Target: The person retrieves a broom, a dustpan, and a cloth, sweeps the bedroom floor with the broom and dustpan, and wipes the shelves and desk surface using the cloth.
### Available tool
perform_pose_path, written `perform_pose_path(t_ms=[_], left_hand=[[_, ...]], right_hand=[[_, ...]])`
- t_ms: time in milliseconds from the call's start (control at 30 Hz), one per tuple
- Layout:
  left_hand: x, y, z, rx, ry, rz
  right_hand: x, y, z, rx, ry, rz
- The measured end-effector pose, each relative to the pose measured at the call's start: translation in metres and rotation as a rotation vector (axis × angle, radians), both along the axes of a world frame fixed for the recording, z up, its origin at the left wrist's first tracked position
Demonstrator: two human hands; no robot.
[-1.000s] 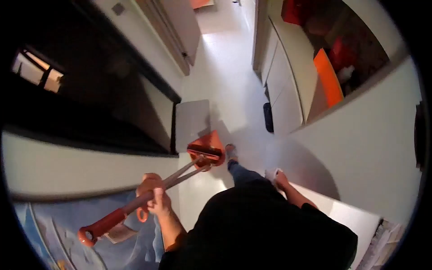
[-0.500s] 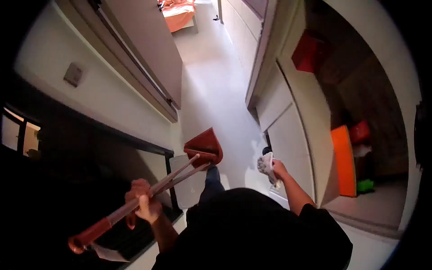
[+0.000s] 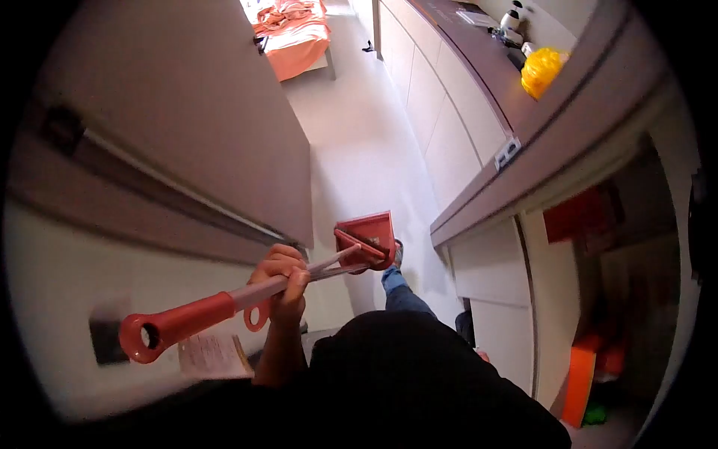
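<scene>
My left hand (image 3: 284, 280) is closed round two long handles held together, slanting down and away. One belongs to a red long-handled dustpan (image 3: 378, 223). The other seems to be a broom (image 3: 359, 243), whose narrow red head lies inside the pan. A thick red handle grip (image 3: 187, 322) with a hole in its end points back at the lower left, and a red hanging loop (image 3: 256, 316) dangles under my fingers. The pan hangs near my jeans leg and foot. Only a sliver of my right hand (image 3: 482, 355) shows beside my black shirt; its fingers and anything in them are hidden.
A door (image 3: 262, 142) stands open on my left, with a door frame (image 3: 516, 161) at right. Beyond, a dark counter (image 3: 467, 45) carries a yellow bag (image 3: 541, 71) and a pump bottle (image 3: 511, 16). A bed (image 3: 299, 49) with orange covers is at the far end.
I have moved forward into the doorway, and the counter has come into view. The dustpan and handles have shifted right. My right hand, earlier holding a white-and-grey cloth-like thing, has dropped almost out of sight.
</scene>
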State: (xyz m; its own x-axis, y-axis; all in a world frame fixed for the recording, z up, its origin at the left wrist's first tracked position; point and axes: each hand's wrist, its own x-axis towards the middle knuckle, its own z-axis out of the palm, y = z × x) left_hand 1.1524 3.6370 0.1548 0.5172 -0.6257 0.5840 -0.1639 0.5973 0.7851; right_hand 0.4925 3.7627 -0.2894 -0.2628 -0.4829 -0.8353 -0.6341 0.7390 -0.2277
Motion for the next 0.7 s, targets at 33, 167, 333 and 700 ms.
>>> perform_pose_path(t_ms=[33,167,333,700], left_hand=[[0.009,-0.028,-0.006,-0.021,0.011,-0.025],[0.050,-0.151,-0.009,-0.051,-0.013,-0.017],[0.099,-0.279,0.013,-0.049,-0.058,0.022],[0.229,-0.595,-0.033,-0.021,-0.088,0.059]], right_hand=[[-0.012,-0.018,-0.052,-0.037,0.014,0.161],[0.061,-0.176,-0.066,-0.108,0.127,0.086],[0.170,-0.435,-0.057,-0.224,-0.243,0.163],[0.496,-0.866,0.145,-0.303,-0.826,-0.163]])
